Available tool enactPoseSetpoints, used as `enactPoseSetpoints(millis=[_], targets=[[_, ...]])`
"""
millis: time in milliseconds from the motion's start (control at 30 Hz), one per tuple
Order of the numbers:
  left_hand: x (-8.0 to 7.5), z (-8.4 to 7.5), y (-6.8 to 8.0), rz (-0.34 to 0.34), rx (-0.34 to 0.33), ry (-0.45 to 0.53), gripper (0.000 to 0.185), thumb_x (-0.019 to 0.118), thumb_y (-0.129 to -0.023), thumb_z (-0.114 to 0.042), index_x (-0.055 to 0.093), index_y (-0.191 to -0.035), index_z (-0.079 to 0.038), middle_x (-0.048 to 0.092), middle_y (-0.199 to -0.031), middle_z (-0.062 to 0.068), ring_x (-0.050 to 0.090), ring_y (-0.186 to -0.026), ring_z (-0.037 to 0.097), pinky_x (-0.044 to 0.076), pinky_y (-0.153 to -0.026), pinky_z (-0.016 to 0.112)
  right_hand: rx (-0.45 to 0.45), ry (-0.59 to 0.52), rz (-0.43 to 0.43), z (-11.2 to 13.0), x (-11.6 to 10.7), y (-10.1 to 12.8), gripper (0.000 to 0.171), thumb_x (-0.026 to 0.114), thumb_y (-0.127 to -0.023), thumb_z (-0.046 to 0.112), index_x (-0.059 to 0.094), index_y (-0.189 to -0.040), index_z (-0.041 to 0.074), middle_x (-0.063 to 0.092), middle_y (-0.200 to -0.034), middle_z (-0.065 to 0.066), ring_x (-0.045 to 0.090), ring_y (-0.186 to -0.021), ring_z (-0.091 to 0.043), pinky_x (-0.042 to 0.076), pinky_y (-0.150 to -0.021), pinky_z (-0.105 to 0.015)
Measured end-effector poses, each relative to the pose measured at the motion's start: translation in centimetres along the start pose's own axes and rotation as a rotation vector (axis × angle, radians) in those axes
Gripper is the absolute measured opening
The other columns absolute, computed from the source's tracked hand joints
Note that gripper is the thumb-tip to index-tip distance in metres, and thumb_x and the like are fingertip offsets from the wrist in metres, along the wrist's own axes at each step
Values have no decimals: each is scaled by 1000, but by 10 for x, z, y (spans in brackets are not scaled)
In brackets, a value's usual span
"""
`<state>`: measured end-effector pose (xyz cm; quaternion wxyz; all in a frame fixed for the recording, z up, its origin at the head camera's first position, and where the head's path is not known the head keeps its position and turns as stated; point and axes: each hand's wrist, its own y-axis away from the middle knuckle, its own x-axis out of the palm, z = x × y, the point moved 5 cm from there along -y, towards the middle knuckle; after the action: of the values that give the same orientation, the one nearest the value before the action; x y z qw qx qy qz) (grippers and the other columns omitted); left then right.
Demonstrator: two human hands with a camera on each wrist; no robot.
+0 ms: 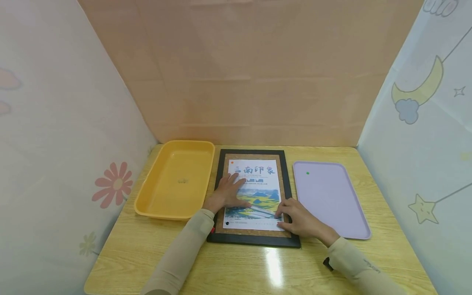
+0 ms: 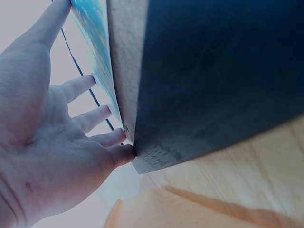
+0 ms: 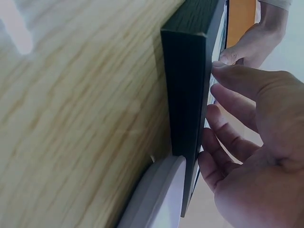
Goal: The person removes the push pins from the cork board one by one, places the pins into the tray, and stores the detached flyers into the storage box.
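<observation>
Poster (image 1: 254,184) pressed by flat left hand (image 1: 226,192), right hand (image 1: 298,219); wrist views show frame (image 3: 187,95) thickness.

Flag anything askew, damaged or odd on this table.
Nothing stands out. The poster lies square in the black frame, pressed by the left hand and right hand; the yellow tray and purple tray sit flat.

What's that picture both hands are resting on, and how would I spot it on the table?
On the wooden table, look between the yellow tray and the lilac tray: a black-framed cork board lies flat there. The poster sits on it, under the left hand and right hand. It is the only printed sheet, with large characters above a green and yellow landscape.
</observation>
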<state>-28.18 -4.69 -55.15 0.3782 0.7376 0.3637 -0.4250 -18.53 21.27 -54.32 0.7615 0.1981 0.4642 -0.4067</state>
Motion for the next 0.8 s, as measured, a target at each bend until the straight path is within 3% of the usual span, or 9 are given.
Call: enactPoseSetpoints(millis=[433, 800], targets=[[1, 1, -1, 0, 10, -7, 109, 82, -92, -72, 37, -178, -22, 18, -191, 14, 13, -178, 48, 14, -145, 65, -27, -5, -4, 2, 0, 1, 18, 92, -96, 17, 79, -91, 29, 69, -111, 7, 53, -102, -12, 45, -89, -38], [0, 0, -1, 1, 8, -10, 109, 82, -92, -72, 36, -178, -23, 17, -191, 14, 12, -178, 47, 12, -146, 64, -30, -15, -6, 2, 1, 1, 20, 91, -96, 14, 78, -90, 28, 68, -109, 7, 51, -101, -10, 42, -89, -37]])
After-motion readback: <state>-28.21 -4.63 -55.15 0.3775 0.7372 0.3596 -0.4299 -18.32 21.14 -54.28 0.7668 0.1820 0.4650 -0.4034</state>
